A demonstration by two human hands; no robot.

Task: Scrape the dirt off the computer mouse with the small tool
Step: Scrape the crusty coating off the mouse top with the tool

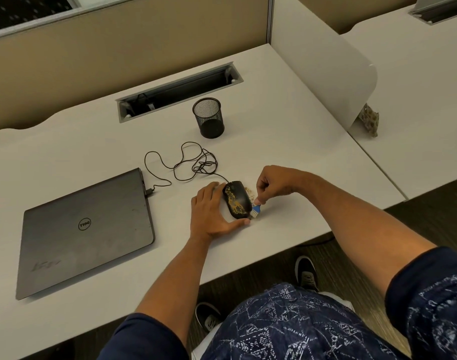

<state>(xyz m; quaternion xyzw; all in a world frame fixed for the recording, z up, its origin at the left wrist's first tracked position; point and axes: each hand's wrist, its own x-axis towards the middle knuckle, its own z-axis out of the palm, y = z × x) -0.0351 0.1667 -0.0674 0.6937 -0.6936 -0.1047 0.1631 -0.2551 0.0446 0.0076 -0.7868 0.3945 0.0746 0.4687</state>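
Black mouse [236,200], centre frame, steadied by left hand [211,211] with fingers relaxed; right hand [274,184] pinches blue tool [255,209] at its edge.

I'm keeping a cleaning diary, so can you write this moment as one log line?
step: scraping | left hand steadies mouse | right hand grips small tool at mouse's edge | yellowish dirt remains on mouse | crumbs on desk
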